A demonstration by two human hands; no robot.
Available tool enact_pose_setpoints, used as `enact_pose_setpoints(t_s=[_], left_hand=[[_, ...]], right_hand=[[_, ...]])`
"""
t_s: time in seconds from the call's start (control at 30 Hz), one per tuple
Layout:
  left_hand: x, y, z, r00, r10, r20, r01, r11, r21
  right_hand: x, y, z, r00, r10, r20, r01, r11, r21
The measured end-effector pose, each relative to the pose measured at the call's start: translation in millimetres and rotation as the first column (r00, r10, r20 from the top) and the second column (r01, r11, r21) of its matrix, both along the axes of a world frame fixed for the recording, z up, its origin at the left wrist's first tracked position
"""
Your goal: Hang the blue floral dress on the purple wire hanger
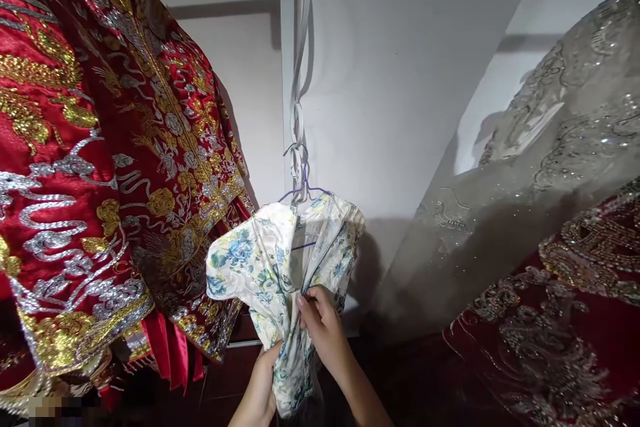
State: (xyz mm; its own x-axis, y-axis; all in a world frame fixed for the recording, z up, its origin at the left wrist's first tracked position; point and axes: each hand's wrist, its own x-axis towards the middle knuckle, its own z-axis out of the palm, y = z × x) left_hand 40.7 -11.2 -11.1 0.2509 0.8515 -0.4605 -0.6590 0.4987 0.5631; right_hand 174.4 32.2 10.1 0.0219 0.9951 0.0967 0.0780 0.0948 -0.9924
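A white short-sleeved garment with a blue, green and yellow floral print (240, 260) hangs in the middle on a thin purple hanger (320, 189). Its V-shaped neck opening faces me. My right hand (320, 320) pinches the cloth at the bottom of that opening, thumb and fingers closed on it. Lower down, my left hand (267, 367) is closed round the garment's left side, with its fingers partly hidden behind the cloth. Below the hands the garment narrows and its lower end is dark and hard to make out.
The hanger hooks onto a white chain-like hanging strip (301, 47) against the white wall (380, 80). Red jackets with gold and silver embroidery (170, 147) hang at left. To the right are a sheer beaded white gown (575, 120) and a dark red beaded garment (550, 327).
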Motion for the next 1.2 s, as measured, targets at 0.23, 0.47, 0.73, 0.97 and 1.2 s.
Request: enact_pose_setpoints(t_s=[0.23,0.47,0.73,0.97,1.2], left_hand=[[2,1,12.8,0.993,-0.098,-0.06,0.098,0.995,-0.008],[-16,41,-7.5,0.87,0.325,-0.372,-0.305,0.946,0.111],[-13,56,-14.5,0.507,0.671,-0.542,-0.167,0.693,0.702],[36,64,34.4,0.564,0.418,-0.712,0.311,0.691,0.652],[29,68,24.1,0.358,0.474,-0.805,0.555,0.585,0.591]], right_hand=[[4,5,9.1,0.996,0.068,0.057,-0.069,0.997,0.025],[29,29,7.7,0.978,0.198,0.06,-0.193,0.978,-0.084],[44,44,22.0,0.928,0.371,-0.023,-0.368,0.91,-0.193],[39,64,50.7,0.956,0.267,-0.123,-0.28,0.954,-0.102],[50,104,166.3,0.984,0.018,-0.177,0.013,0.986,0.169]])
